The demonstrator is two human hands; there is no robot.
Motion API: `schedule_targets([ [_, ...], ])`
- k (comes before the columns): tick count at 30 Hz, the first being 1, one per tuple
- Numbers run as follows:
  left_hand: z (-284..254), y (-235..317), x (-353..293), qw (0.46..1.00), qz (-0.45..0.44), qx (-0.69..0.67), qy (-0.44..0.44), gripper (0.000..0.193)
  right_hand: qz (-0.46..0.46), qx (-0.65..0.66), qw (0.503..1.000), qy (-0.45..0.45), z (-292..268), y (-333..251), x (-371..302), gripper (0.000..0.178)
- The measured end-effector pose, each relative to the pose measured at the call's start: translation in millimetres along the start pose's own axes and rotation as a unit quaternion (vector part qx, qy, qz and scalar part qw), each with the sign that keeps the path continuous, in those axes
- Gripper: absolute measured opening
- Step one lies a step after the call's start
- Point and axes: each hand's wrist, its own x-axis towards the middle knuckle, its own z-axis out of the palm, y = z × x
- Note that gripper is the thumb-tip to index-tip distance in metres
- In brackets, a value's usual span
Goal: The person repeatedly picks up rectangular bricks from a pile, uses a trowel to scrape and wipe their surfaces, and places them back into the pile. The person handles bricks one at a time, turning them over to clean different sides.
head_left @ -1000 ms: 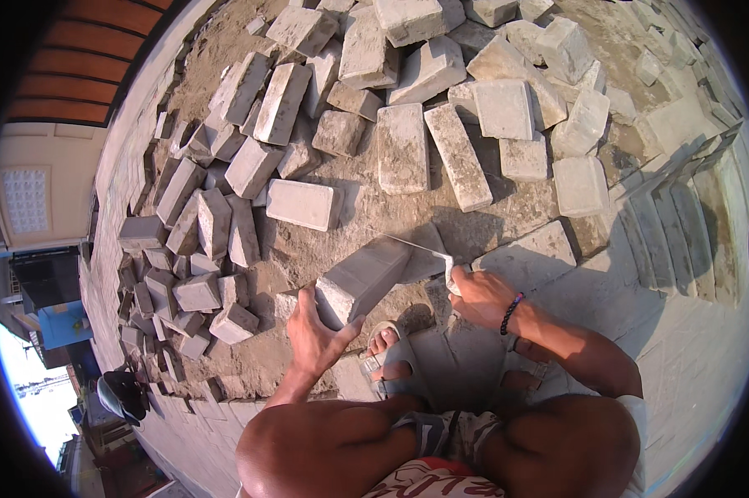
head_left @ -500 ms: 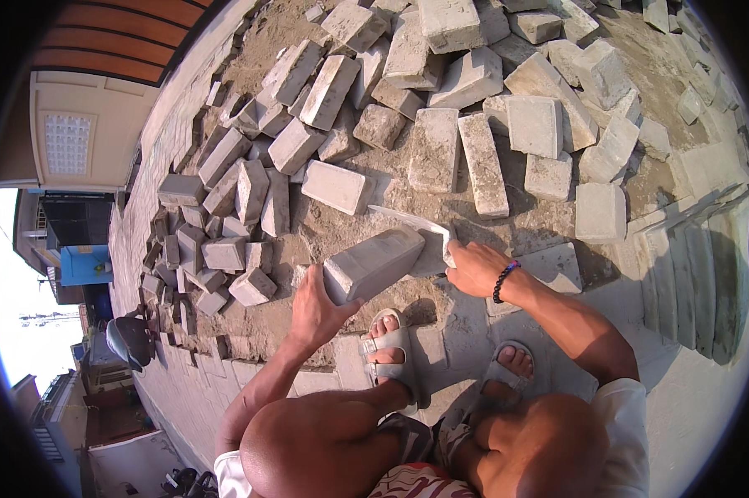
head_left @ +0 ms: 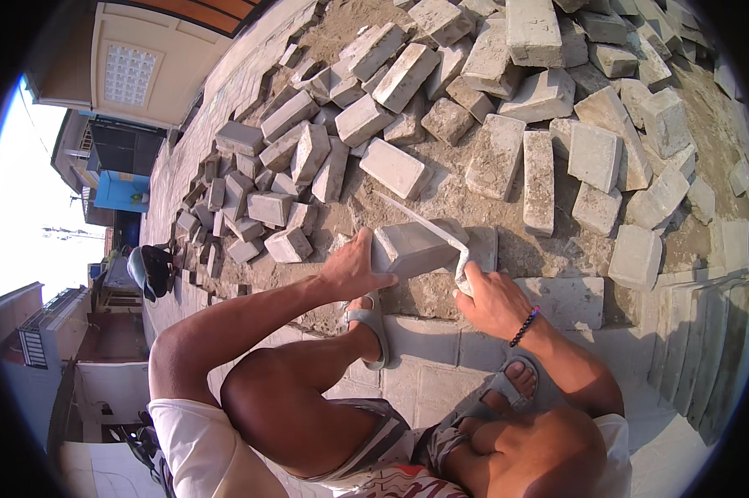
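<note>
My left hand (head_left: 351, 267) grips the near left end of a grey paving block (head_left: 409, 249), thumb along its lower side and fingers over the top. The block is tilted, low over the sandy strip beside the paving. In my right hand (head_left: 495, 305) is a trowel (head_left: 431, 226), its grip closed inside my fingers. Its thin pale blade shows almost edge-on and crosses in front of the block's right part; whether the two touch, I cannot tell. Another grey block (head_left: 482, 247) shows behind the trowel, partly hidden.
A heap of loose paving blocks (head_left: 495, 158) spreads over the sand ahead. Stacked grey slabs (head_left: 694, 340) stand at the right. Laid pavers (head_left: 424, 342) lie under my sandalled feet. A dark rounded object (head_left: 149, 270) stands far left, near buildings.
The view has turned, shifting the scene right. The trowel has swung across the block, its blade now nearer edge-on. My left hand still grips the block, which lies more level.
</note>
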Motion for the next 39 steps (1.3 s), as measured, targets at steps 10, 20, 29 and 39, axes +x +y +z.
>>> schedule_targets([
  [10,26,-27,-19,0.999,-0.026,-0.004,0.018,0.074,0.064,-0.077,0.995,0.019,12,15,-6,0.036],
  [20,44,-47,-15,0.998,0.007,-0.046,0.050,0.077,0.067,-0.146,0.987,0.002,10,51,23,0.035],
  [29,84,-42,-13,0.968,0.069,-0.170,0.172,0.073,0.070,-0.168,0.983,-0.017,66,-46,-22,0.037],
  [39,78,-26,0,0.911,0.117,-0.265,0.292,0.064,0.116,-0.087,0.976,0.161,9,6,-8,0.039],
])
